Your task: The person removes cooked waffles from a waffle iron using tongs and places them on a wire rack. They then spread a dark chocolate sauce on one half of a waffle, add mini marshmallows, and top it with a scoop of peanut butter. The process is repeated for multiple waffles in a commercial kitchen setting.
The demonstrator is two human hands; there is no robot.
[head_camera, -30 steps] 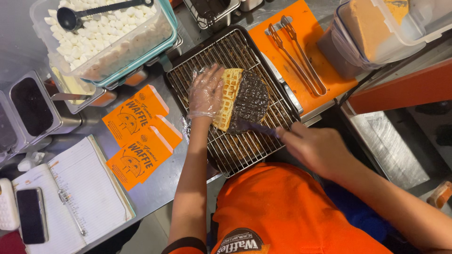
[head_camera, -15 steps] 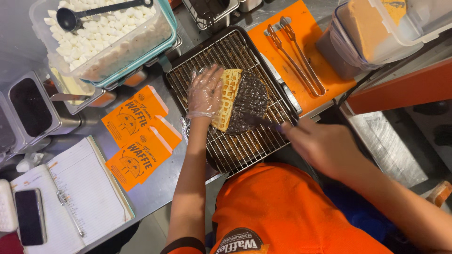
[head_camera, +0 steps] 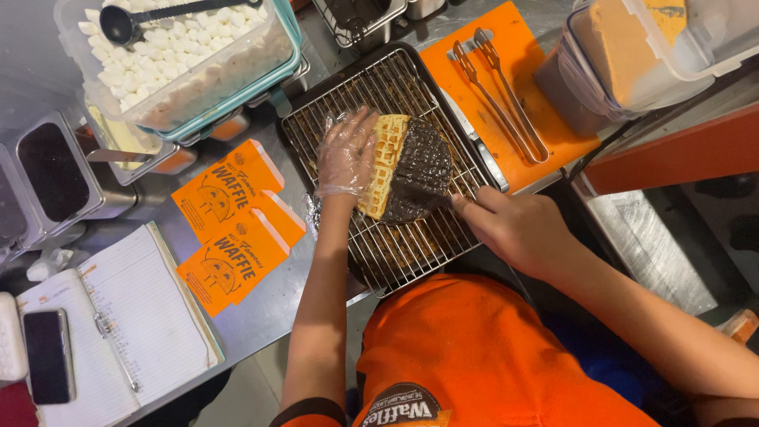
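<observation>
A round waffle [head_camera: 387, 158] lies on a wire rack [head_camera: 395, 253]. Its left half is bare and golden, and its right half [head_camera: 423, 170] is covered in dark chocolate spread. My left hand [head_camera: 348, 154], in a clear plastic glove, presses flat on the waffle's left edge. My right hand [head_camera: 518, 229] is bare and closed around a thin dark spreading tool. Its fingertips are at the lower right edge of the chocolate half, and most of the tool is hidden by the hand.
Metal tongs [head_camera: 498, 87] lie on an orange board [head_camera: 522, 39] right of the rack. A tub of marshmallows with a scoop [head_camera: 182, 55] stands at the back left. Orange paper sleeves [head_camera: 229, 221], an open notebook [head_camera: 134, 324] and a phone [head_camera: 49, 356] lie to the left. Sauce tubs [head_camera: 624, 55] stand at the back right.
My right hand has moved up and left along the rack, closer to the chocolate side of the waffle. My left hand stays on the waffle.
</observation>
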